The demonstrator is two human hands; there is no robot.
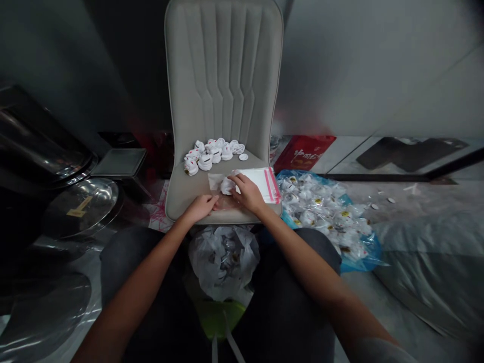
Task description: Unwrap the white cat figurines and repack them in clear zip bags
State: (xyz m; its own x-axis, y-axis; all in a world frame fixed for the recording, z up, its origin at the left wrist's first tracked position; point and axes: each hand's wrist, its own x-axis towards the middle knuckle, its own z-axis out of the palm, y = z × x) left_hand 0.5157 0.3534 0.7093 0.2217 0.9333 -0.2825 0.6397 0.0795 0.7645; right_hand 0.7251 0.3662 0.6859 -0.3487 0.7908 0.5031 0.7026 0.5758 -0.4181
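Note:
On the seat of a grey padded chair [177, 201], my right hand [247, 192] has its fingers closed round a small white figurine [227, 186]. The figurine lies on or in a clear plastic bag [215, 180]; I cannot tell which. My left hand [204, 206] pinches the bag's near left edge, thumb and fingers together. Beside my right hand lies a stack of clear bags with pink-edged flaps [264, 182]. Farther back stand several white figurines [205, 162], some with dark slots on top. White round caps [243, 157] lie to their right.
A plastic bag of white pieces [223, 257] hangs between my knees above a green container [219, 317]. On the floor to the right, a blue bag [372, 254] holds wrapped figurines. A red bag [306, 151] stands behind it. Metal pots [86, 201] are at left.

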